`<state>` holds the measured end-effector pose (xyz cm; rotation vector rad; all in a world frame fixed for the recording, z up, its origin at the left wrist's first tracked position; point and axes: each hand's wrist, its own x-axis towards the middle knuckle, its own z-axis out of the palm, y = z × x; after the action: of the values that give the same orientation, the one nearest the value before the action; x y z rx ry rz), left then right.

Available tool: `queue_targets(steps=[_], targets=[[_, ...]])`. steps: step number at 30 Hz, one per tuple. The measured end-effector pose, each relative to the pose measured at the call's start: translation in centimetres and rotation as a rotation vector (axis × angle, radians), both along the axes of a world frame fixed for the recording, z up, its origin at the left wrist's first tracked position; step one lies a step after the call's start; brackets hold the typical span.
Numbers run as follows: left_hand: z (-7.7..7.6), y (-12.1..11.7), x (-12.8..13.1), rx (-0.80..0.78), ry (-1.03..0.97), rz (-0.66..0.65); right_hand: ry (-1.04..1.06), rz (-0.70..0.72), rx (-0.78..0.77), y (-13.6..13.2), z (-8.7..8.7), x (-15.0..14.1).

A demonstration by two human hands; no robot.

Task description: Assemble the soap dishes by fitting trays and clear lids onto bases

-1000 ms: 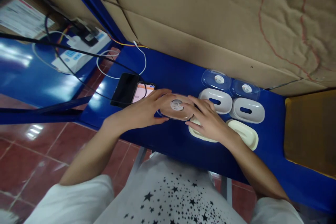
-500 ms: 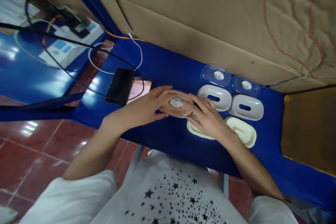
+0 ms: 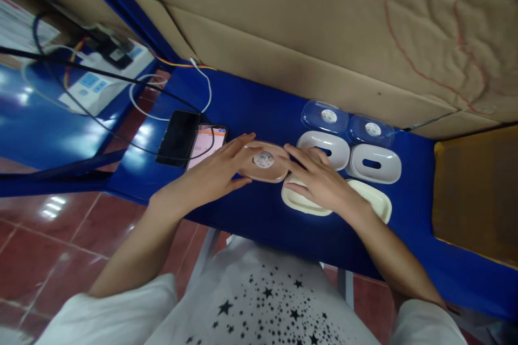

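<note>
An oval box with a clear lid and a round sticker (image 3: 264, 166) rests on the blue table (image 3: 259, 113), held between both hands. My left hand (image 3: 220, 168) grips its left side with fingers curled along the rim. My right hand (image 3: 318, 179) holds its right side, fingers stretched over the lid edge, and lies across a cream oval tray (image 3: 297, 202). A second cream tray (image 3: 376, 199) lies to the right.
Two white oval inserts with slots (image 3: 374, 164) and two clear lids with stickers (image 3: 326, 117) sit behind the hands. Two phones (image 3: 180, 137) with cables lie at the left. Cardboard (image 3: 324, 27) rises behind the table; a yellow-brown box (image 3: 477, 194) stands at the right.
Both hands keep hold of the lidded oval box and have shifted slightly left and down in the picture as the camera moved. The other pieces lie as before.
</note>
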<state>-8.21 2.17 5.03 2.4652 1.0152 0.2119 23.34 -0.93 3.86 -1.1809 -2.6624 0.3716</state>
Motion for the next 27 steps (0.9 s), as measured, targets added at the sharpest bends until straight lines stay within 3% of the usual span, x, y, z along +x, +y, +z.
queue_targets(steps=[4, 8, 14, 20, 23, 27], targets=[[0.8, -0.2, 1.7, 0.068, 0.025, -0.02, -0.01, -0.222, 0.009, 1.4, 1.2, 5.5], [1.3, 0.3, 6.1, 0.132, 0.018, -0.102, -0.124, -0.335, -0.126, 1.5, 0.8, 9.5], [0.8, 3.1, 12.2, 0.19, 0.183, -0.178, -0.093, -0.27, -0.192, 1.0, 0.3, 8.9], [0.4, 5.2, 13.4, 0.154, 0.246, -0.222, -0.107, -0.257, -0.19, 1.1, 1.1, 8.2], [1.6, 4.7, 13.2, 0.158, 0.208, -0.224, -0.059, -0.249, -0.173, 0.6, 2.2, 8.6], [3.1, 1.8, 12.3, 0.18, 0.179, -0.215, -0.015, -0.231, -0.152, -2.3, 3.4, 8.9]])
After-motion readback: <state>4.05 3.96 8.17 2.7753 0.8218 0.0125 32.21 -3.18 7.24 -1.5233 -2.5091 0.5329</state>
